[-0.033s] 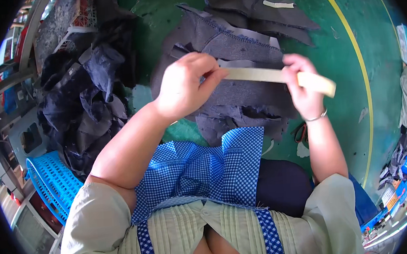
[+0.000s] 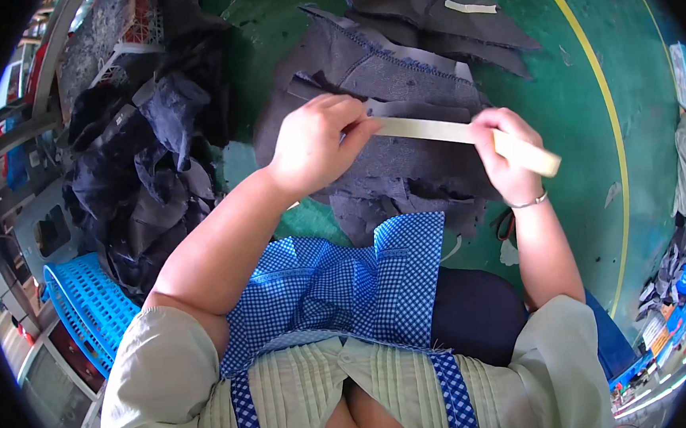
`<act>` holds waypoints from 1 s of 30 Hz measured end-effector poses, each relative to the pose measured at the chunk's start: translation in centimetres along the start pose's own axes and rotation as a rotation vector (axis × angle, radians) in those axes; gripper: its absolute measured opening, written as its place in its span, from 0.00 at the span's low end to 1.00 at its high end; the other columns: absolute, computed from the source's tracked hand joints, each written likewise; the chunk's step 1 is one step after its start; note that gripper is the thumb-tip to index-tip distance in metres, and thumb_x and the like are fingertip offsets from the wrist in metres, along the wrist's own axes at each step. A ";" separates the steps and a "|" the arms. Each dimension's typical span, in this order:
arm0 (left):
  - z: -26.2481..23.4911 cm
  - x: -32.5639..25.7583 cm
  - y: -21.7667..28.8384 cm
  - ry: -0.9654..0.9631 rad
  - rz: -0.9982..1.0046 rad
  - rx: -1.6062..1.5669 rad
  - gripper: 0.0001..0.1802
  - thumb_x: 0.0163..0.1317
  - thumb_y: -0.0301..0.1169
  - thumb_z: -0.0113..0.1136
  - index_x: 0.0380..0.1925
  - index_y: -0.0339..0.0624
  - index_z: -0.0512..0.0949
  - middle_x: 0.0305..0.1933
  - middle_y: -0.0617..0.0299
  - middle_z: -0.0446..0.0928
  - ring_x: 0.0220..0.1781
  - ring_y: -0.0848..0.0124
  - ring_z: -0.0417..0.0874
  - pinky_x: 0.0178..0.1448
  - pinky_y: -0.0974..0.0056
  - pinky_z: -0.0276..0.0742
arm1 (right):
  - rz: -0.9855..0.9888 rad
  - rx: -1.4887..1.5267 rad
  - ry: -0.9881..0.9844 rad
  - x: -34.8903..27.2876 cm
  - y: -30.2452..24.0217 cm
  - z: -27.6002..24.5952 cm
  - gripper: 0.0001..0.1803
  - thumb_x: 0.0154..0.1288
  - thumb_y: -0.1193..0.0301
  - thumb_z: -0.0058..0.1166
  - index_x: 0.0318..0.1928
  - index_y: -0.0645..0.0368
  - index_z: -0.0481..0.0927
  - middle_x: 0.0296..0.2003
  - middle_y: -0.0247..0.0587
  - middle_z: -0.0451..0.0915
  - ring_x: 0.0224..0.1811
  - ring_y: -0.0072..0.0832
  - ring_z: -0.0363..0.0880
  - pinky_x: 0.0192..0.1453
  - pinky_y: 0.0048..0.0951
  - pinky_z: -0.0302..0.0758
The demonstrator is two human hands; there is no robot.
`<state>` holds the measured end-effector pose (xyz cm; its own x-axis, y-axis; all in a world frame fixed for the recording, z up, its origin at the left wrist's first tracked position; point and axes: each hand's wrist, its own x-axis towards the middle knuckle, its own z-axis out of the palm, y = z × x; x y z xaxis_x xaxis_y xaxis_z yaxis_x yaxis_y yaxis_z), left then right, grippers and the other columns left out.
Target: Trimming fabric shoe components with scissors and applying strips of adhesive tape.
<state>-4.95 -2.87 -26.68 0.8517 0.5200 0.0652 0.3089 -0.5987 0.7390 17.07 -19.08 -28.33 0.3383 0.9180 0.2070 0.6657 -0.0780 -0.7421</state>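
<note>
1. Holding a pale flat strip [image 2: 441, 131] between both hands, the person keeps it above a pile of dark grey fabric pieces [image 2: 397, 75] that lies on the green floor [image 2: 583, 118].
2. The long axis of the strip runs almost level, from the left hand [image 2: 318, 144] to the right hand [image 2: 506, 151], and its far end sticks out past the right hand, slightly lower.
3. The left hand's fingers are closed in a pinch on the left end of the strip; the strip goes to the right from these fingertips.
4. The right hand's fingers are curled around the strip nearer to its other end, so both hands touch it and neither is nearer.
5. Count: one strip in the hands, and one more short pale strip [image 2: 469, 5] on the far fabric piece.
6. Count: one blue plastic basket [image 2: 87, 307] at the person's left, beside one heap of dark blue cloth [image 2: 137, 173].
7. A thin bracelet [image 2: 530, 200] is on the right wrist.
</note>
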 end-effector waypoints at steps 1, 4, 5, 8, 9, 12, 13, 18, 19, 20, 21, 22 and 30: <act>1.1 -0.6 -1.1 -0.028 -0.091 0.056 0.08 0.55 0.30 0.62 0.23 0.38 0.77 0.26 0.56 0.76 0.30 0.57 0.79 0.33 0.58 0.75 | -0.143 -0.060 -0.004 0.2 0.1 0.7 0.07 0.54 0.73 0.64 0.26 0.60 0.78 0.24 0.37 0.77 0.27 0.33 0.77 0.32 0.31 0.73; 5.7 -1.5 -4.8 -0.090 -0.312 0.238 0.15 0.58 0.43 0.60 0.25 0.42 0.79 0.28 0.56 0.79 0.32 0.55 0.81 0.36 0.55 0.76 | -0.218 -0.242 -0.067 0.1 2.8 3.5 0.10 0.51 0.68 0.65 0.21 0.57 0.78 0.23 0.35 0.77 0.30 0.34 0.75 0.38 0.34 0.71; 7.0 -1.3 -5.7 -0.109 -0.391 0.305 0.17 0.57 0.46 0.61 0.25 0.42 0.79 0.26 0.56 0.79 0.30 0.55 0.81 0.34 0.55 0.76 | -0.195 -0.309 -0.108 -0.2 4.8 5.2 0.10 0.51 0.67 0.64 0.21 0.57 0.78 0.23 0.35 0.77 0.31 0.34 0.75 0.38 0.35 0.70; 8.0 0.1 -5.9 -0.084 -0.679 0.413 0.22 0.55 0.49 0.62 0.21 0.40 0.75 0.26 0.52 0.78 0.30 0.53 0.80 0.35 0.55 0.76 | -0.135 -0.313 -0.095 -1.0 7.8 8.1 0.11 0.52 0.65 0.64 0.21 0.56 0.78 0.22 0.36 0.76 0.30 0.36 0.73 0.38 0.36 0.70; 8.1 -0.3 -5.6 0.015 -0.647 0.331 0.22 0.51 0.48 0.66 0.23 0.41 0.73 0.30 0.52 0.78 0.34 0.53 0.81 0.38 0.56 0.76 | -0.102 -0.313 -0.108 -1.2 8.2 8.1 0.11 0.52 0.64 0.64 0.21 0.56 0.79 0.22 0.36 0.75 0.30 0.36 0.73 0.38 0.36 0.71; 8.0 -2.3 -4.9 -0.055 0.148 0.093 0.31 0.43 0.45 0.70 0.47 0.45 0.73 0.50 0.53 0.75 0.54 0.52 0.76 0.56 0.52 0.72 | -0.038 -0.318 -0.144 -0.9 8.0 8.1 0.12 0.51 0.64 0.64 0.20 0.56 0.78 0.22 0.36 0.75 0.30 0.37 0.73 0.38 0.37 0.71; 7.8 -3.0 -3.1 -0.248 0.154 0.268 0.42 0.45 0.45 0.69 0.62 0.51 0.65 0.68 0.55 0.63 0.69 0.57 0.63 0.69 0.49 0.59 | -0.055 -0.206 -0.156 -1.4 9.3 8.1 0.14 0.52 0.64 0.65 0.20 0.56 0.76 0.22 0.37 0.74 0.29 0.37 0.72 0.37 0.38 0.70; 8.9 -4.0 -5.2 -0.660 0.054 0.426 0.44 0.56 0.40 0.60 0.71 0.58 0.50 0.78 0.67 0.40 0.78 0.68 0.41 0.77 0.49 0.41 | 0.305 0.257 -0.822 1.2 12.6 6.1 0.15 0.55 0.68 0.64 0.21 0.60 0.71 0.22 0.35 0.69 0.27 0.26 0.68 0.33 0.30 0.66; 8.9 -4.0 -5.0 -0.663 0.049 0.403 0.43 0.57 0.38 0.58 0.71 0.58 0.50 0.78 0.67 0.40 0.78 0.68 0.41 0.77 0.49 0.40 | 0.363 0.245 -0.930 2.7 12.1 5.5 0.15 0.54 0.67 0.65 0.22 0.60 0.72 0.22 0.35 0.70 0.27 0.24 0.70 0.31 0.29 0.67; 8.8 -3.7 -5.0 -0.661 0.048 0.386 0.41 0.58 0.36 0.55 0.71 0.57 0.50 0.78 0.67 0.40 0.78 0.69 0.40 0.77 0.49 0.40 | 0.178 0.094 -1.050 3.8 11.9 5.0 0.16 0.53 0.64 0.66 0.23 0.61 0.73 0.22 0.36 0.71 0.28 0.27 0.72 0.33 0.30 0.69; 8.5 -3.7 -5.3 -0.683 0.041 0.440 0.40 0.58 0.35 0.53 0.71 0.57 0.50 0.78 0.67 0.40 0.78 0.69 0.40 0.77 0.49 0.40 | 0.164 -0.060 -1.174 4.9 11.8 3.8 0.18 0.52 0.60 0.65 0.24 0.61 0.73 0.23 0.39 0.72 0.29 0.30 0.74 0.35 0.33 0.71; 8.4 -3.8 -5.4 -0.709 0.040 0.486 0.40 0.59 0.34 0.51 0.71 0.56 0.50 0.78 0.67 0.40 0.78 0.69 0.39 0.77 0.49 0.40 | 0.134 -0.158 -1.185 4.8 12.8 2.0 0.20 0.52 0.58 0.64 0.23 0.62 0.73 0.24 0.41 0.72 0.31 0.32 0.74 0.37 0.35 0.71; 1.7 -0.1 1.5 -0.268 0.126 0.303 0.15 0.46 0.25 0.55 0.38 0.39 0.77 0.31 0.54 0.78 0.34 0.55 0.80 0.41 0.53 0.75 | -0.469 -0.276 -0.226 2.4 -3.6 3.1 0.12 0.47 0.70 0.62 0.32 0.61 0.75 0.37 0.43 0.78 0.42 0.39 0.78 0.51 0.37 0.74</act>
<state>-3.83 -4.90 -26.70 0.9584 0.2784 -0.0633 0.2715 -0.8202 0.5036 13.38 -15.39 -27.11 -0.1644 0.9364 0.3099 0.8685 0.2864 -0.4046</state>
